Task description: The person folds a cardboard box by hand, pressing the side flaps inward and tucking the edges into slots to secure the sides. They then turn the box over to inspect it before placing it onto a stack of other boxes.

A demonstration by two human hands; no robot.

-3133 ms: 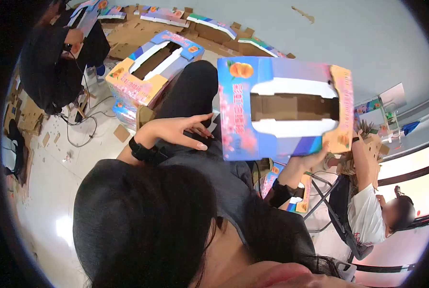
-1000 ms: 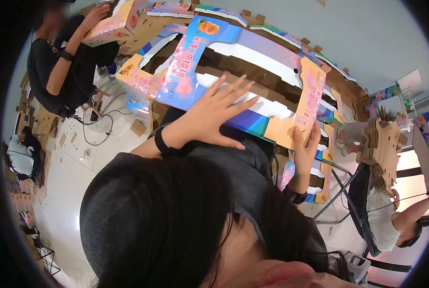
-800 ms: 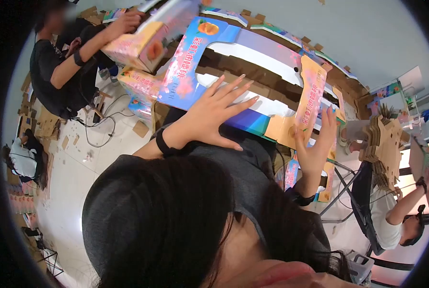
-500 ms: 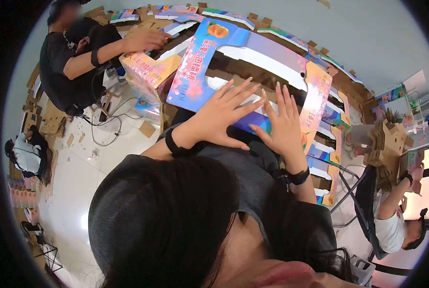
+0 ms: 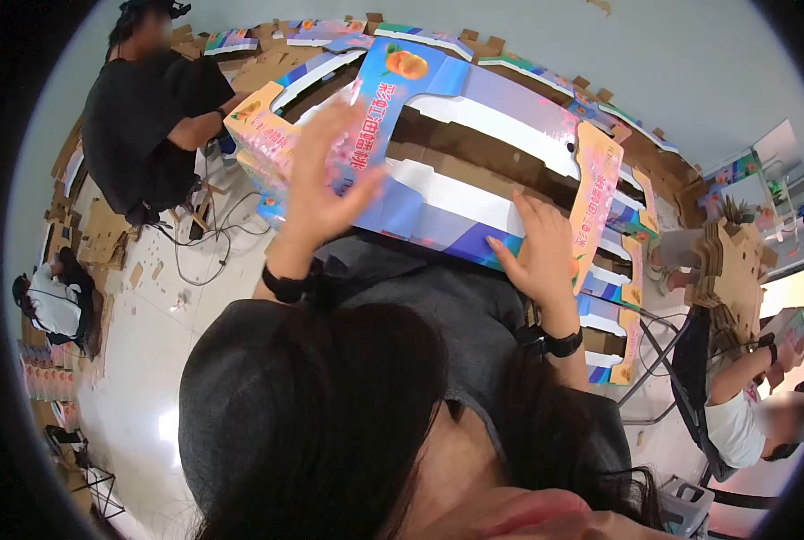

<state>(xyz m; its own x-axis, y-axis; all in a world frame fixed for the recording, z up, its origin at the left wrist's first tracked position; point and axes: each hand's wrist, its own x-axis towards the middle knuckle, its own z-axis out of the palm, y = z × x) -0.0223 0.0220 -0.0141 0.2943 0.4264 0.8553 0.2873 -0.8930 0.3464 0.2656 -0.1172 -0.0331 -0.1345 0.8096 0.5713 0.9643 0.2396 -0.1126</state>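
Note:
A printed cardboard fruit box (image 5: pixel 388 126) with a peach picture lies across my lap, its long top opening facing up. Inside, brown cardboard shows between white flap edges. My left hand (image 5: pixel 321 180) is raised over the box's left end, fingers apart and slightly blurred, the thumb out toward the blue printed panel. Flat on the front right part of the box rests my right hand (image 5: pixel 546 247), fingertips at the edge of the opening and thumb spread over the purple and blue side. Both hands hold nothing.
Another printed box (image 5: pixel 271 135) stands close on the left. More boxes (image 5: pixel 609 328) are stacked at right, and a row of them (image 5: pixel 420 34) lines the wall. A person in black (image 5: pixel 145 117) sits at left, another in white (image 5: pixel 735 418) at right, beside flat cardboard (image 5: pixel 730 270).
My left hand has moved left and up from the box's middle to its left end. The front white flap now shows more. The person at left has drawn an arm back.

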